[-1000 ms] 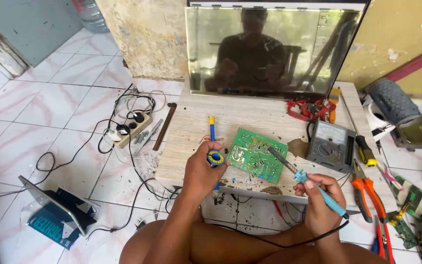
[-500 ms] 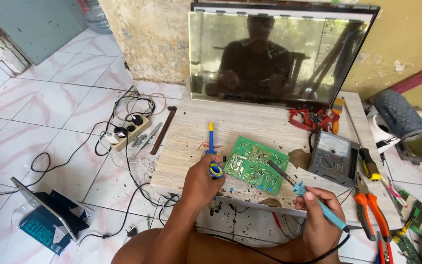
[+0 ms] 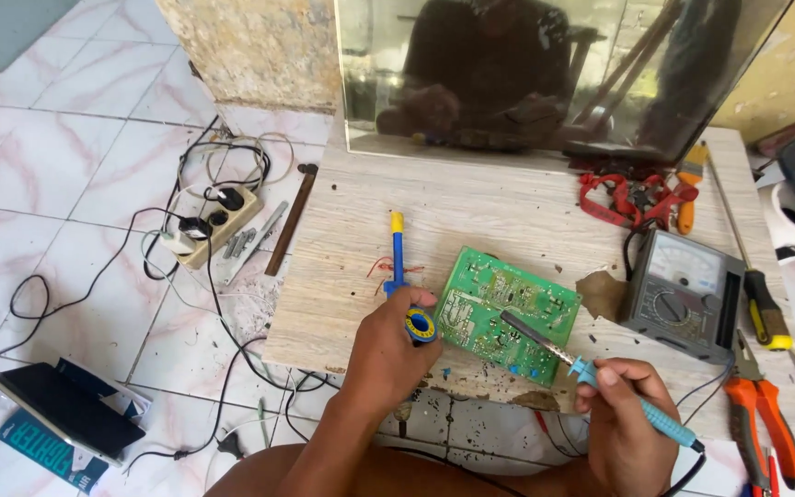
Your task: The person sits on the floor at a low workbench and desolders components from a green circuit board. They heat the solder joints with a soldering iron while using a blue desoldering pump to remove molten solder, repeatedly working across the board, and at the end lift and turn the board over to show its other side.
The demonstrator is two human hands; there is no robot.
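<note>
A green circuit board [image 3: 506, 313] lies solder side up on a low wooden table [image 3: 508, 221]. My left hand [image 3: 388, 345] grips the lower end of a blue and yellow desoldering pump [image 3: 397, 253], which lies on the table left of the board. My right hand [image 3: 620, 419] holds a light blue soldering iron [image 3: 591, 373] like a pen, and its metal tip rests on the middle of the board.
A grey analogue multimeter [image 3: 683, 294] sits right of the board, with red test leads [image 3: 632, 198] behind it. Screwdrivers [image 3: 761, 299] and orange pliers [image 3: 766, 423] lie at the right edge. A dark screen panel [image 3: 545, 74] stands at the back. A power strip [image 3: 213, 221], cables and a hammer [image 3: 289, 221] lie on the tiled floor at left.
The view has drawn closer to the table. The soldering iron's tip has moved onto the middle of the board. My left hand stays on the pump.
</note>
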